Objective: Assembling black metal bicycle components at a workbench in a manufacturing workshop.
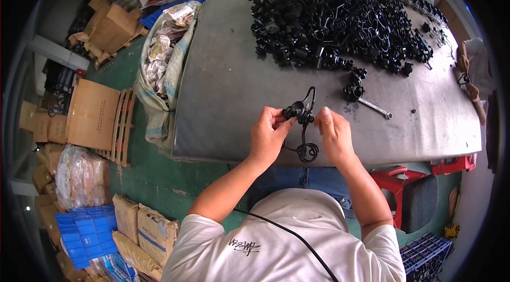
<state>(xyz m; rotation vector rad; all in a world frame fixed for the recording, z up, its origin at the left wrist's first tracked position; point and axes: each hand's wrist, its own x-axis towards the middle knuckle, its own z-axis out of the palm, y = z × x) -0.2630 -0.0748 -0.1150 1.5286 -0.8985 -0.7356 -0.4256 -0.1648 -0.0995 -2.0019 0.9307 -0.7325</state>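
Note:
My left hand (270, 132) grips a black metal clamp with bent wire arms (302, 113) above the table's near edge. One wire loop rises from the clamp, and a coiled one hangs below it. Close to the clamp's right side, my right hand (333, 132) has its fingers curled together; whatever may be between them is hidden. Beyond my hands lies another black clamp part (354, 91), with a silver wrench (376, 108) against it. A small dark nut-like piece (413, 111) sits farther right.
A large heap of black wire and clamp parts (340, 22) covers the far side of the grey table (228, 80). Left of the table stands a woven sack (159, 69) with crumpled wrapping. A red stool (393, 186) and dark seat (419, 205) are at the near right.

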